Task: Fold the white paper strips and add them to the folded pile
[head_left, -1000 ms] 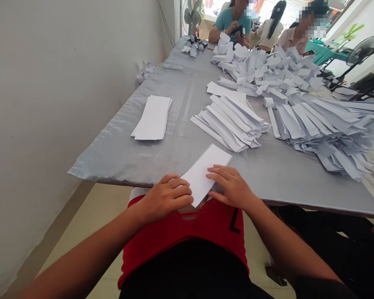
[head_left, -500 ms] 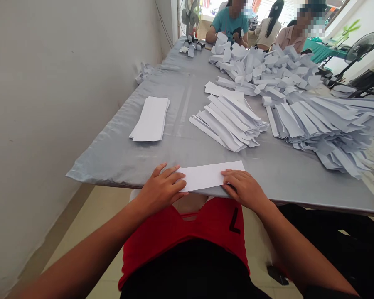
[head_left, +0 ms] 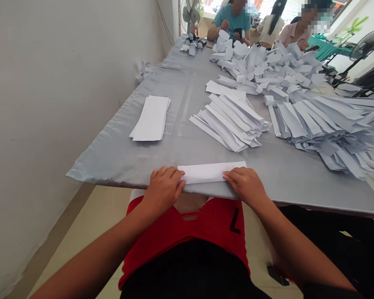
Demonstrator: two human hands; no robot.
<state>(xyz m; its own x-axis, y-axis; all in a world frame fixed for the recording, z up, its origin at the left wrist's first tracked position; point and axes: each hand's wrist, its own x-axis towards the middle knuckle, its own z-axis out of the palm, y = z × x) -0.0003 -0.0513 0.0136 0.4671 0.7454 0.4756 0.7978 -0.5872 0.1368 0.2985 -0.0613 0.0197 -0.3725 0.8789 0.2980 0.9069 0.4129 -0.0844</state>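
A white paper strip [head_left: 204, 172] lies along the table's front edge, its near long side curled up and over. At its left end my left hand [head_left: 165, 185] is closed, thumb and fingers pinching the paper. My right hand [head_left: 244, 182] grips the other end the same way, fingertips on top and thumb at the near side. Beyond the left hand is a neat stack of flat white paper strips [head_left: 151, 118]. Folded paper strips [head_left: 230, 122] lie fanned in a pile past the strip I hold.
A larger pile of folded strips [head_left: 327, 128] lies at the right, and a heap of crumpled-looking folded paper [head_left: 268, 66] behind it. The grey-covered table [head_left: 112, 153] meets a wall at the left. Several people sit at the far end, near a standing fan [head_left: 367, 43].
The strip's near edge has been lifted and turned over, so it looks narrower. My left hand's fingers have curled in from a flatter pose, and my right hand has closed on its end.
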